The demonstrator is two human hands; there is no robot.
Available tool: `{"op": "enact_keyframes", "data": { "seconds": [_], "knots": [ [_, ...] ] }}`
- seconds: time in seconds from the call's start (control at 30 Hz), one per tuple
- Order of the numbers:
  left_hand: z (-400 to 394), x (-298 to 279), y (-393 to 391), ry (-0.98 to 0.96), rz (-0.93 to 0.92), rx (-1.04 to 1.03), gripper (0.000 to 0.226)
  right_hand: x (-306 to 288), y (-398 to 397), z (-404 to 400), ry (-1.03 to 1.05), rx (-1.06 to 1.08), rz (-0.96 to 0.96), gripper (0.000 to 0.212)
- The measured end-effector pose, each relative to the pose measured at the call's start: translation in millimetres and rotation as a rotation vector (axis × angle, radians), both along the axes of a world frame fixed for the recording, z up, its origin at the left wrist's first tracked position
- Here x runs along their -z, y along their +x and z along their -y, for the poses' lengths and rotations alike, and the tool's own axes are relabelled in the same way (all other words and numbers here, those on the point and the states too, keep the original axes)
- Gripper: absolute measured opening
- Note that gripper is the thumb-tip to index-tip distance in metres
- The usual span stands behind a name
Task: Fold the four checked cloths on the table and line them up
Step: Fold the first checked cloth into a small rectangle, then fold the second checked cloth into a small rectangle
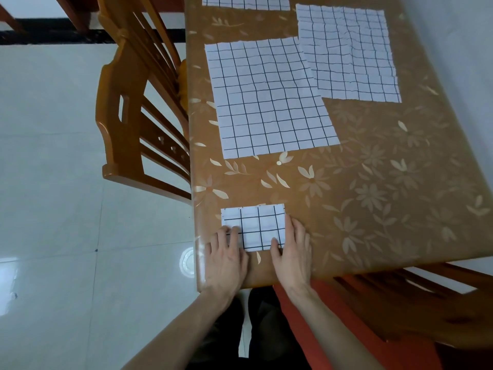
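**A:** Head view. What are the hands doing?

**B:** They are pressing down on the small folded cloth (253, 227). It is lying flat near the front edge of the table (373, 198), close to the left side.

**A:** Are the fingers gripping it?

**B:** No. The left hand (226, 256) is lying flat with its straight fingers side by side on the cloth's near left corner. The right hand (292, 252) is lying flat too, fingers straight and close together along the cloth's right edge, thumb on the near edge.

**A:** Where are the other cloths sitting?

**B:** A big open cloth (269, 98) is lying spread out farther back, well apart from the folded one. Another open cloth (349, 53) is lying to its right, and their edges are overlapping a little. A third one (245, 1) is peeking in at the top, cut off.

**A:** Anything else around?

**B:** A wooden chair (133, 102) is standing at the table's left side, and another chair (416, 303) is sitting near the front right corner.
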State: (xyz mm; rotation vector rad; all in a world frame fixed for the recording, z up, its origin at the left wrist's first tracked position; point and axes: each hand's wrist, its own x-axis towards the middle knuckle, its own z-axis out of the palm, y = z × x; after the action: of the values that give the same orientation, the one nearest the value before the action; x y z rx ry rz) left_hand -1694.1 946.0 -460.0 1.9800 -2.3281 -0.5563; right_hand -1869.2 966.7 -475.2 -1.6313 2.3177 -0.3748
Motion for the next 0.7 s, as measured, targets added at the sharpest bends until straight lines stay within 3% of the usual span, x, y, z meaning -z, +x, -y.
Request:
{"op": "enact_keyframes", "data": {
  "seconds": [0.23,0.47,0.7],
  "knots": [
    [22.5,16.8,2.5,-0.131,0.004,0.118,0.055,10.0,-11.2,12.7,0.0,-0.325,-0.088,0.06],
    [37.5,10.8,0.6,-0.043,0.059,0.161,0.055,8.1,-17.2,21.0,0.08,-0.336,-0.08,0.06],
    [72.5,-14.7,-8.0,-0.045,0.016,0.09,0.051,-20.1,-31.2,50.2,0.074,-0.264,0.093,0.061]
  ]
}}
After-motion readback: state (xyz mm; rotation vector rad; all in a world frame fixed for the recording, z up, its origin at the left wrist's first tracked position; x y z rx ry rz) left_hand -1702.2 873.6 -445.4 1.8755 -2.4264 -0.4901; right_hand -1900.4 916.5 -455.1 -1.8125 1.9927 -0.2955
